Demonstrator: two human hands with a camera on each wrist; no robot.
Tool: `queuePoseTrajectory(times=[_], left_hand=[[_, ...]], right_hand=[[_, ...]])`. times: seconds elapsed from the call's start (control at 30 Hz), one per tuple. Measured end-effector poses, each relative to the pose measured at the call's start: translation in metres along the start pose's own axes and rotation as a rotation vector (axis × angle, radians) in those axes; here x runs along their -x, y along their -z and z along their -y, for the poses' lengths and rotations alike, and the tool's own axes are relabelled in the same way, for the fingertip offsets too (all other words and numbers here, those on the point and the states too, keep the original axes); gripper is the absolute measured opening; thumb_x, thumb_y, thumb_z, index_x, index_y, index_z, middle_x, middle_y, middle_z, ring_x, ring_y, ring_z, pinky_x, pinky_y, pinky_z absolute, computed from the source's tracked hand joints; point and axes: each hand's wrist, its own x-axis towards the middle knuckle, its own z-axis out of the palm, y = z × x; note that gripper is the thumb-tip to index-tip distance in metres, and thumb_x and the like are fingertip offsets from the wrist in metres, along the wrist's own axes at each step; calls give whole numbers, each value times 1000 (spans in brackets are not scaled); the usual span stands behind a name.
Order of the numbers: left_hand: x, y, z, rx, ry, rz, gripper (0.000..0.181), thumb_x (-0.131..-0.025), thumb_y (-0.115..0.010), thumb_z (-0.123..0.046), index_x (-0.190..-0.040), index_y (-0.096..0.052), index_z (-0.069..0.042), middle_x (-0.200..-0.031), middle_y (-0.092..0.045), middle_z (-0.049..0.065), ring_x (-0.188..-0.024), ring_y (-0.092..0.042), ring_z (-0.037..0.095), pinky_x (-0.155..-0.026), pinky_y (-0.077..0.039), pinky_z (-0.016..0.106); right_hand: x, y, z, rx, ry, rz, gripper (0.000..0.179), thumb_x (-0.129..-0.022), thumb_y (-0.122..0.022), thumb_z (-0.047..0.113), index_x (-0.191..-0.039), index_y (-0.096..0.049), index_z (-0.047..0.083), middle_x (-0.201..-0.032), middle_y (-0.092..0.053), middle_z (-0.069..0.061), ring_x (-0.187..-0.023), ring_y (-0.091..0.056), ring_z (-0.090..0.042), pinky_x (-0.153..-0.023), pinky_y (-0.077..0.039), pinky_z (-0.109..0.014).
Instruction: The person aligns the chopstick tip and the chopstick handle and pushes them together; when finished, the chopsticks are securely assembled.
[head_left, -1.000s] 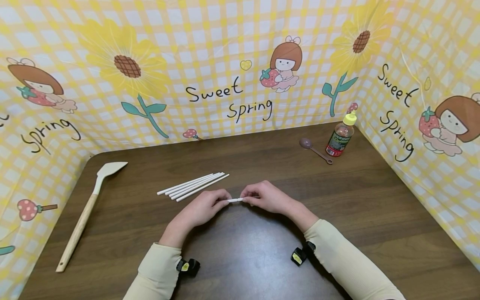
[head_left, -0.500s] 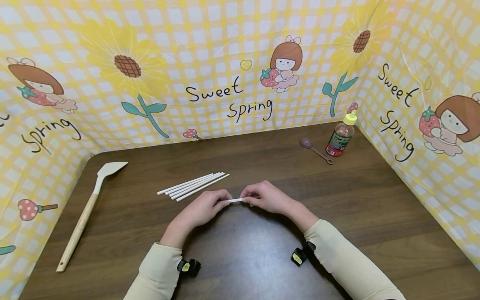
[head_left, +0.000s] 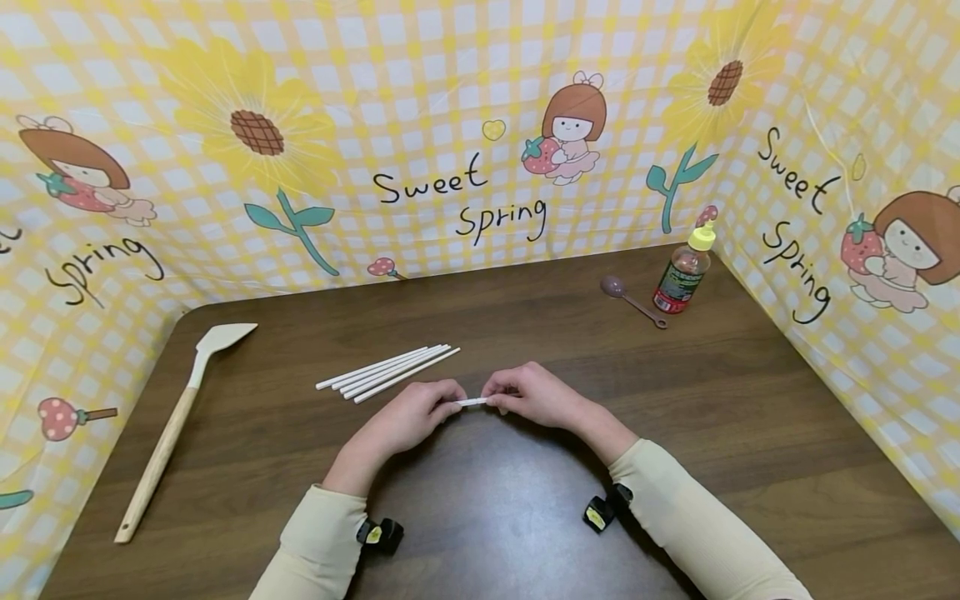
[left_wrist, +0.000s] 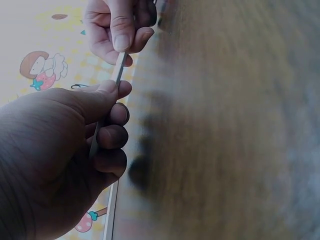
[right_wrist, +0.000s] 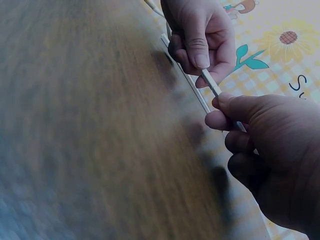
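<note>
A thin white stick [head_left: 472,402] spans the short gap between both hands at mid-table, just above the wood. My left hand [head_left: 411,415] pinches one part of it between thumb and fingers. On the other side, my right hand [head_left: 542,398] pinches it the same way. In the right wrist view, a faint dark mark crosses the stick [right_wrist: 209,80] between the hands; whether it is one piece or two end to end, I cannot tell. The left wrist view shows the stick [left_wrist: 120,67] running back under the curled left fingers. Fingers hide its ends.
Several white sticks [head_left: 390,372] lie side by side beyond the left hand. A spatula [head_left: 159,450] with a wooden handle lies at the left. At the back right, a brownish spoon [head_left: 636,302] lies beside an upright yellow-capped bottle [head_left: 681,282]. Patterned cloth [head_left: 427,92] walls the table.
Both hands keep their grip and stay almost in place. The small dark break seen in the stick between them earlier is fainter in the head view now.
</note>
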Motion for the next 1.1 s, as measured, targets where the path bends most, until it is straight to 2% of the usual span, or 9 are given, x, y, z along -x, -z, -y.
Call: queuePoseTrajectory(times=[0.83, 1.1], left_hand=[[-2, -4, 1, -6, -17, -7, 3, -98, -66, -8, -100, -68, -9, -87, -64, -5, -76, -55, 8, -72, -47, 28], [-2, -5, 1, -7, 5, -20, 3, -99, -65, -9, -100, -68, -10, -87, -64, -5, -75, -54, 8, -71, -47, 29]], right_hand=[[1, -1, -1, 16, 12, -8, 6, -99, -67, 12, -97, -73, 13, -73, -63, 9, -66, -55, -1, -65, -47, -24], [1, -1, 0, 19, 8, -21, 6, -99, -67, 12, -97, -73, 13, -73, -63, 9, -67, -56, -2, -66, -48, -25]])
